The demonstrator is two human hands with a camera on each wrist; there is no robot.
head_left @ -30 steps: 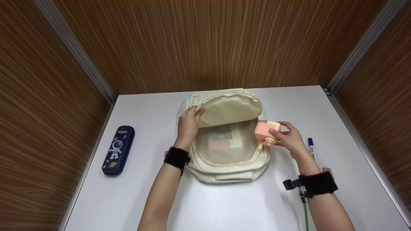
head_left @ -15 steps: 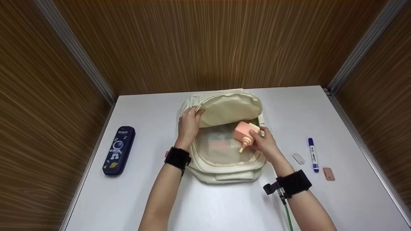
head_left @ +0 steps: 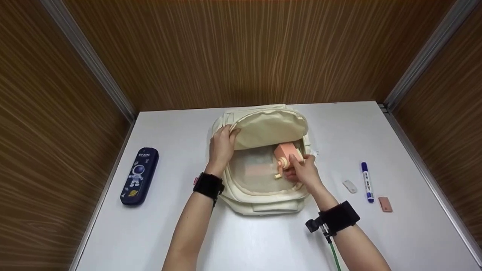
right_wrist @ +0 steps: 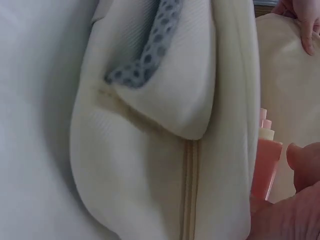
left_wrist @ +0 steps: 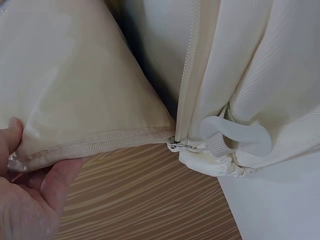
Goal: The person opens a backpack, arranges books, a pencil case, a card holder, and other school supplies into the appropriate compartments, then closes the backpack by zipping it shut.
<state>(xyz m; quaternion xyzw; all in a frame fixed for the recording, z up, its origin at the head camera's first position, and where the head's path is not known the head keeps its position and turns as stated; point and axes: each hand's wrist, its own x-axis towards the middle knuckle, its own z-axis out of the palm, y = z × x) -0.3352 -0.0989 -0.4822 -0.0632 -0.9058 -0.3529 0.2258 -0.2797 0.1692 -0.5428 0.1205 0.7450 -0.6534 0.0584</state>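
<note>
A cream backpack (head_left: 263,195) lies open on the white table (head_left: 233,241). My left hand (head_left: 221,147) grips the raised flap (head_left: 269,130) at its left edge; the left wrist view shows my fingers (left_wrist: 30,195) pinching the flap's seam beside the zipper (left_wrist: 187,80). My right hand (head_left: 301,171) holds a pink toy camera (head_left: 286,154) inside the bag's opening, over the mesh pocket (head_left: 256,169). In the right wrist view the pink toy camera (right_wrist: 265,165) shows past the backpack's padded side (right_wrist: 165,150).
A dark blue space-themed pencil case (head_left: 138,175) lies at the table's left. To the right of the bag lie a small white eraser (head_left: 350,186), a blue marker (head_left: 366,181) and a small brown block (head_left: 385,204). Wooden walls enclose the table.
My right hand has carried the pink camera leftward from beside the bag into its opening, uncovering the eraser and brown block. The left hand has kept the flap lifted.
</note>
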